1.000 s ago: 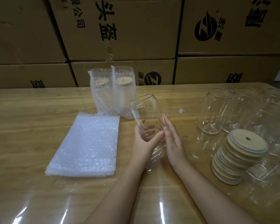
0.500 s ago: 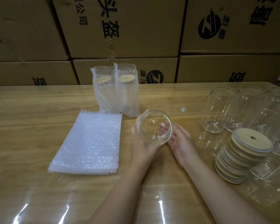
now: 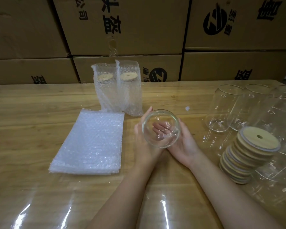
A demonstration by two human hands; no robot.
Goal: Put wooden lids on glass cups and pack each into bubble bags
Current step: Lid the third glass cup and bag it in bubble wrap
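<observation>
Fingers [image 3: 148, 111] of both hands curl loosely around one glass cup [image 3: 161, 111], held over the middle of the table with its open mouth tipped toward the camera. The left hand [image 3: 143, 139] wraps its left wall, and the right hand [image 3: 184, 144] cradles it from the right and below.

Around them, largest first:
- stacked cardboard cartons [image 3: 139, 22] along the far side
- the wooden table [image 3: 31, 113] under clear film
- a flat stack of bubble bags [image 3: 89, 142] to the left
- two bagged, lidded cups [image 3: 119, 93] standing far of centre
- empty glass cups [image 3: 221, 109] at the right
- a leaning stack of wooden lids [image 3: 251, 154] just near of them

The thin glass looks light, rigid, slick and breakable. It likely wants a grasp round the body, not the rim.
</observation>
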